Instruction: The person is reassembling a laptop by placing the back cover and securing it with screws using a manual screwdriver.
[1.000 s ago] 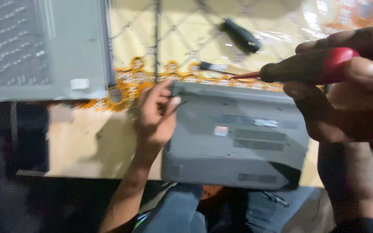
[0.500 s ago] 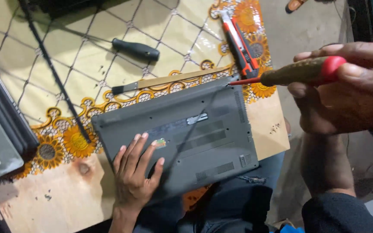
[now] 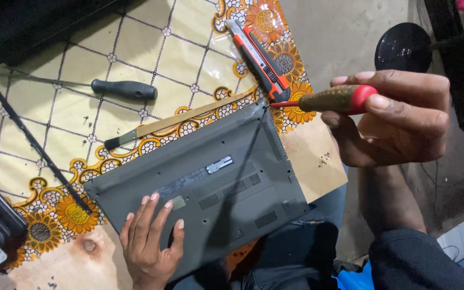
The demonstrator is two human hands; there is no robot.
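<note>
On a workbench covered by a sunflower-patterned cloth, right hand fingers are clamped around a red-capped screwdriver, its long axis nearly level, tip pointing left to the far corner of an upturned grey laptop. The left hand, fingers spread slightly apart, presses flat on the laptop's base. An orange utility knife, black-handled screwdriver and brush lie beyond.

Grey plastic laptop base under left hand, red/olive-handled screwdriver in right hand, red/black utility knife w/ black-handled screwdriver beyond on cream cloth w/ orange sunflower border.
</note>
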